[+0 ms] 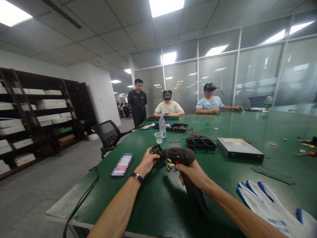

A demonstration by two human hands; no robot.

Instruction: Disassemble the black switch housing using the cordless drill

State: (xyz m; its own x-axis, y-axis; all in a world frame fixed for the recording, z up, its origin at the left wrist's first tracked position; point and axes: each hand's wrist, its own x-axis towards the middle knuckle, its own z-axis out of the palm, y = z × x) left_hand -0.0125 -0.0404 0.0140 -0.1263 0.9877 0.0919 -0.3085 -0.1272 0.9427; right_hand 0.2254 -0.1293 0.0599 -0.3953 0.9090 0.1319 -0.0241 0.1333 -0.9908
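My right hand (186, 171) is wrapped round the grip of a black cordless drill (179, 155), whose front end points left. Between the fingers of my left hand (148, 162) is a small dark block with metal parts (157, 150), held up right at the drill's front end. Whether the bit touches the block I cannot tell. Beneath the drill, small brass-coloured pieces (169, 164) lie in a loose pile on the green table (153, 201).
Left of my hands lies a phone (122, 165). Beyond them stand a plastic cup (158, 137) and a water bottle (162, 126). Black trays (200, 144), a disc drive (240, 148) and white-blue gloves (269, 208) are to the right. Three people (169, 107) are across the table.
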